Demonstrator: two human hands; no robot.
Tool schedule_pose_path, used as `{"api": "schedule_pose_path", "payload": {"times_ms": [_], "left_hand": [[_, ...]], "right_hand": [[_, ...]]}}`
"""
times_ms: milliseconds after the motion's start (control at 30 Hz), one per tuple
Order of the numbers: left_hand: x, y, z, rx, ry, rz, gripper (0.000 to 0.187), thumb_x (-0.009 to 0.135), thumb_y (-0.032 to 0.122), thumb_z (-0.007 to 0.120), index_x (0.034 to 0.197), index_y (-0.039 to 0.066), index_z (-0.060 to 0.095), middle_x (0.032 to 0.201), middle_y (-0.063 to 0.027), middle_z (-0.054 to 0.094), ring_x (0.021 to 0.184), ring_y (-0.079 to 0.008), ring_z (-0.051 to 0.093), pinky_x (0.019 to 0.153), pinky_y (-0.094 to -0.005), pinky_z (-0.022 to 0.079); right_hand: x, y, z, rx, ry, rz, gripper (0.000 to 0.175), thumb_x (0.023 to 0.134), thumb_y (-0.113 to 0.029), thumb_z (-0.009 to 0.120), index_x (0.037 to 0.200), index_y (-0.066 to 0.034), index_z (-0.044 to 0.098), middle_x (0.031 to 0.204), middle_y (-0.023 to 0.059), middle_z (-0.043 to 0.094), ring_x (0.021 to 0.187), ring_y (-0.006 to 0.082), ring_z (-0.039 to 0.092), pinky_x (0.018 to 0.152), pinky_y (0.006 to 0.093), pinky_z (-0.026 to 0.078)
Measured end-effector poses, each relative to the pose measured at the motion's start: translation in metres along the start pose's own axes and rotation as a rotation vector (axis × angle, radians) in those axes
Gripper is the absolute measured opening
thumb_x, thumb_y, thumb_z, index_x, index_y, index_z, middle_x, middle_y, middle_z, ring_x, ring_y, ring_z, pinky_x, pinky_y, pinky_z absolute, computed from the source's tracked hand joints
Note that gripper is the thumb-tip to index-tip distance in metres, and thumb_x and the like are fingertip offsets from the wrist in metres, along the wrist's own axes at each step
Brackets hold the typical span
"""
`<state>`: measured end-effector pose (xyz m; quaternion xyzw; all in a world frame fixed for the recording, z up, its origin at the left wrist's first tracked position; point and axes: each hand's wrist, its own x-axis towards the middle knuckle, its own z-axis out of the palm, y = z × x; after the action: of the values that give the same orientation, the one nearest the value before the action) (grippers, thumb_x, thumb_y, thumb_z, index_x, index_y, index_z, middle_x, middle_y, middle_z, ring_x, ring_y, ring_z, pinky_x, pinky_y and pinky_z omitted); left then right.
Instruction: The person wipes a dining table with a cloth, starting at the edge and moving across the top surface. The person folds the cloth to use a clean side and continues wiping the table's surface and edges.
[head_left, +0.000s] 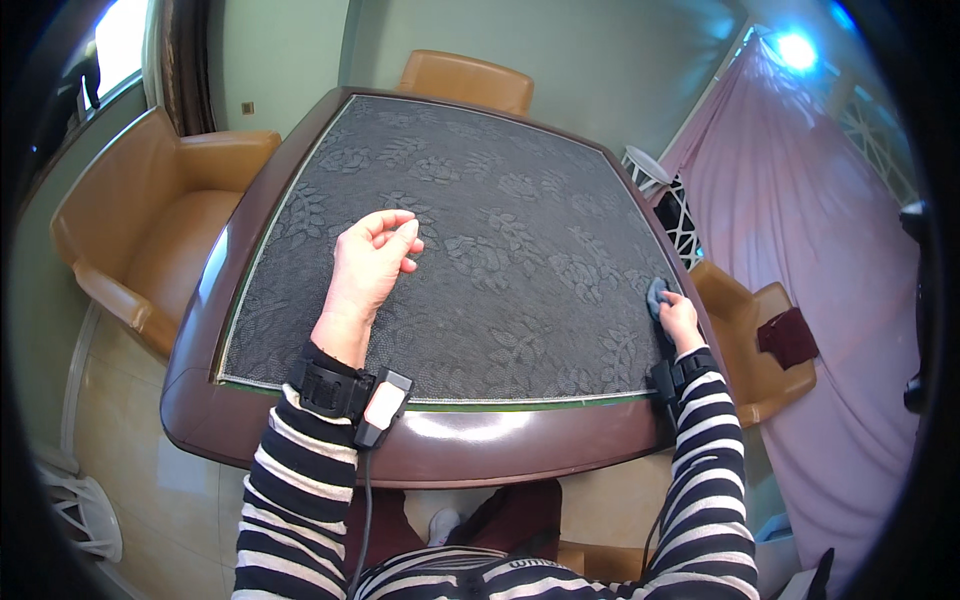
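My left hand (373, 259) hovers over the left part of a dark, flower-patterned mat (480, 300) on a brown wooden table. Its fingers are loosely curled, with nothing seen between them. At the table's right edge, my right hand (677, 315) grips a grey-blue cloth (656, 298), pressed near the mat's border. Both wrists wear black straps with small devices and cables.
A tan armchair (176, 202) stands left of the table, another (469, 79) at its far side. A third (765, 375) on the right holds a dark red folded item (787, 337). Pink drapery (810, 247) hangs beyond, near a white stool (646, 165).
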<state>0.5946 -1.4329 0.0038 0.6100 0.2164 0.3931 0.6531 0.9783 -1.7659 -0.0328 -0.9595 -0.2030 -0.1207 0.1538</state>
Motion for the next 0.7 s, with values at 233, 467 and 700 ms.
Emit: {"api": "schedule_pose_path", "payload": {"times_ms": [233, 467, 700], "left_hand": [[0.000, 0.003, 0.000, -0.022, 0.006, -0.002, 0.029, 0.089, 0.022, 0.065, 0.111, 0.004, 0.062, 0.084, -0.0038, 0.069, 0.061, -0.0049, 0.059, 0.057, -0.0190, 0.047], [0.003, 0.001, -0.005, -0.008, 0.031, -0.003, 0.027, 0.090, 0.022, 0.065, 0.110, 0.005, 0.062, 0.083, -0.0036, 0.068, 0.060, -0.0052, 0.059, 0.057, -0.0192, 0.047], [0.005, 0.004, -0.014, -0.137, 0.179, 0.017, 0.022, 0.090, 0.021, 0.066, 0.102, 0.003, 0.064, 0.079, -0.0041, 0.067, 0.056, -0.0060, 0.056, 0.054, -0.0210, 0.046]], "right_hand": [[0.020, -0.115, 0.025, -0.110, -0.222, -0.038, 0.045, 0.078, -0.039, 0.062, 0.115, -0.0122, 0.066, 0.114, 0.0165, 0.065, 0.108, 0.0307, 0.062, 0.093, 0.0398, 0.048], [-0.072, -0.326, 0.053, -0.010, -0.231, -0.811, 0.033, 0.074, -0.019, 0.060, 0.104, -0.0085, 0.065, 0.098, 0.0182, 0.066, 0.095, 0.0341, 0.064, 0.086, 0.0430, 0.051], [-0.151, -0.364, 0.052, 0.474, -0.311, -1.471, 0.042, 0.068, -0.003, 0.061, 0.109, -0.0131, 0.065, 0.116, 0.0122, 0.061, 0.112, 0.0348, 0.052, 0.097, 0.0424, 0.042]]}}
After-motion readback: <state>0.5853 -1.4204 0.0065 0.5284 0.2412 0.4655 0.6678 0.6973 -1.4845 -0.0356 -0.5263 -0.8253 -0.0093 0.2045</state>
